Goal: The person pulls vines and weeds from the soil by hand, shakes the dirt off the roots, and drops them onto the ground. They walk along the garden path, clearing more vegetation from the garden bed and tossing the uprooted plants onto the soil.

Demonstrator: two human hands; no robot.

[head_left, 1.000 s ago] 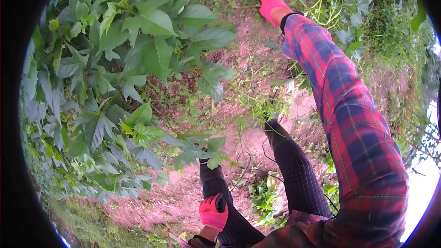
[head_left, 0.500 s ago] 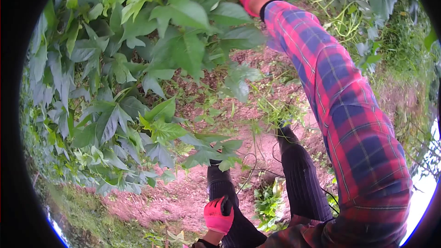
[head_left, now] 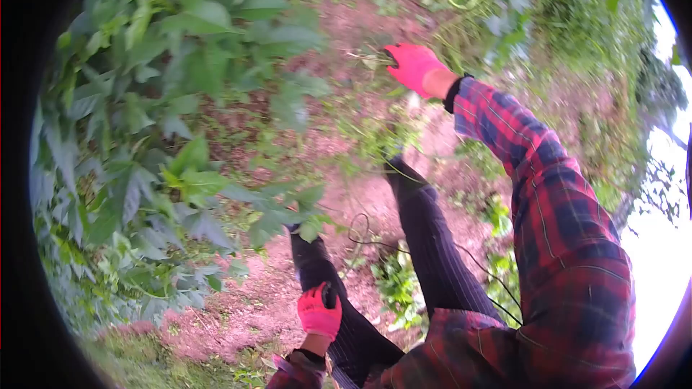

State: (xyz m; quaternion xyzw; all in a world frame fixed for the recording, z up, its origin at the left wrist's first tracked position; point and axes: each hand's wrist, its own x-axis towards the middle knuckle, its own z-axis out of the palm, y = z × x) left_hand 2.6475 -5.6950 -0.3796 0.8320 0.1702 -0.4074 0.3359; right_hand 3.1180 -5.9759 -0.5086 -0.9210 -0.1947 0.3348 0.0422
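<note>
My right hand [head_left: 416,69], in a pink glove with dark fingertips, reaches out over the soil at the upper middle. Its fingers are closed on a few thin plant stems [head_left: 366,56] that stick out to the left, blurred by motion. Low in the view, my left hand [head_left: 319,313] wears a matching glove and is curled into a fist beside my dark striped trouser leg [head_left: 360,338]. What it holds, if anything, is hidden. Lobed leaves on a broad bank of green plants [head_left: 194,173] fill the left side.
Reddish soil [head_left: 252,310] with small weeds lies between the plant rows. A thin dark cord [head_left: 461,252] loops around my legs. Low leafy plants [head_left: 400,284] grow between my legs, and vines [head_left: 461,0] tangle at the upper right.
My right hand has come out from the leaves at the top and moved down toward me, with thin stems now showing at its fingers. My left hand stays in a fist.
</note>
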